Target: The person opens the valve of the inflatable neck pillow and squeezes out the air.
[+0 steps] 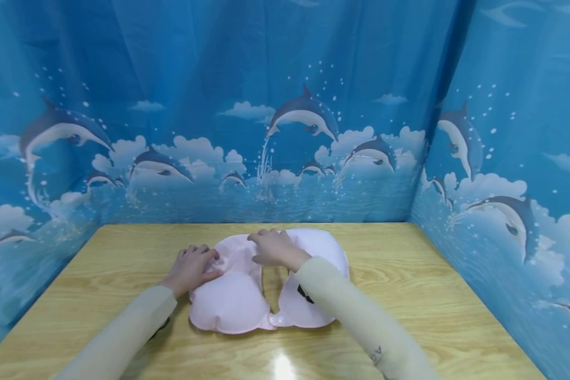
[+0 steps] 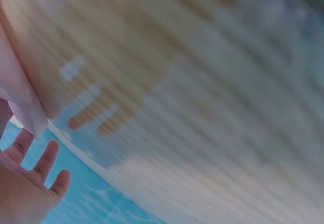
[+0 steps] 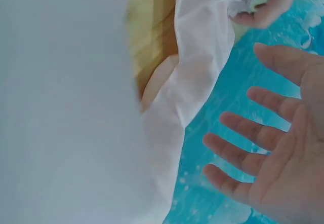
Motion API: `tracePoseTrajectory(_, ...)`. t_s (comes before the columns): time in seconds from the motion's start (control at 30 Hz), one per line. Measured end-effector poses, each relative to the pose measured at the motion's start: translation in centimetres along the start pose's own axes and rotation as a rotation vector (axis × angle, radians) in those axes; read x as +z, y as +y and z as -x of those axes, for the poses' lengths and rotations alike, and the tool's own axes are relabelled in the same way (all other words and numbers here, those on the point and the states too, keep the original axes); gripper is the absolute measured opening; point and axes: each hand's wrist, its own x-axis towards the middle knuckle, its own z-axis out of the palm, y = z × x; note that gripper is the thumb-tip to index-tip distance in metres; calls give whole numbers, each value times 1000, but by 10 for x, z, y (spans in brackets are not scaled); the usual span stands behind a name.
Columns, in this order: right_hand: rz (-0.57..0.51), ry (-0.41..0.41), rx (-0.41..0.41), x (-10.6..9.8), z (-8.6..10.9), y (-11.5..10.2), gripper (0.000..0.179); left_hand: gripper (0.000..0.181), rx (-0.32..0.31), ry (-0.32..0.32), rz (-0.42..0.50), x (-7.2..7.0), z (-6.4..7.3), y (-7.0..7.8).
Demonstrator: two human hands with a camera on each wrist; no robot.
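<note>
A pale pink, puffed-up U-shaped neck pillow (image 1: 228, 301) lies on the table, its two ends meeting at a small round fastener at the front. At its left upper edge my left hand (image 1: 192, 269) grips the creased fabric between thumb and forefinger. In the left wrist view the other fingers (image 2: 46, 158) of that hand are spread beside the pillow's edge (image 2: 23, 102). My right hand (image 1: 273, 248) hovers over the pillow's upper middle. Seen in the right wrist view, this hand (image 3: 273, 148) has its fingers extended and apart, away from the pillow's edge (image 3: 202, 57).
The wood-grain table (image 1: 408, 295) reaches back to a blue curtain (image 1: 209, 105) printed with dolphins, which also hangs along both sides. A dark wrist device (image 1: 305, 294) shows under the right sleeve (image 1: 361, 311).
</note>
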Motion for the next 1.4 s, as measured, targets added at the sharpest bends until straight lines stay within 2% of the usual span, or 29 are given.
tracePoseTrajectory(0.1, -67, 18, 9, -3, 10, 12, 52, 35, -4, -3, -1, 0, 0, 0)
tracePoseTrajectory(0.27, -112, 70, 44, -3, 28, 29, 56, 35, 2, 5, 17, 1, 0, -1)
tracePoseTrajectory(0.57, -88, 210, 114, 8, 58, 61, 61, 35, 8, 8, 31, 3, 0, -1)
tracePoseTrajectory(0.77, -83, 292, 103, 23, 74, 80, 64, 35, 18, 20, 28, 2, 1, 0)
tracePoseTrajectory(1.13, -84, 349, 102, 50, 83, 91, 69, 35, 25, 24, 42, 1, 1, 0)
tracePoseTrajectory(1.4, -66, 338, 114, 62, 84, 91, 71, 35, 15, 12, 30, 0, 0, 1)
